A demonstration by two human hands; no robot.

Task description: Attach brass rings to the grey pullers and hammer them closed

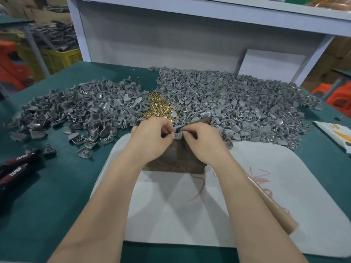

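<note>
Both hands meet over a brown block (pixel 176 158): the left hand (pixel 152 139) and right hand (pixel 204 142) each pinch one matte grey puller (pixel 177 134) between fingertips. Glinting brass rings (pixel 158 109) lie heaped between two grey piles toward the green table's (pixel 57 186) far edge.

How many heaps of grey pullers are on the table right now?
2: the left heap sits left of the brass rings, the larger right heap right of them. Loose strays lie nearby.
</note>
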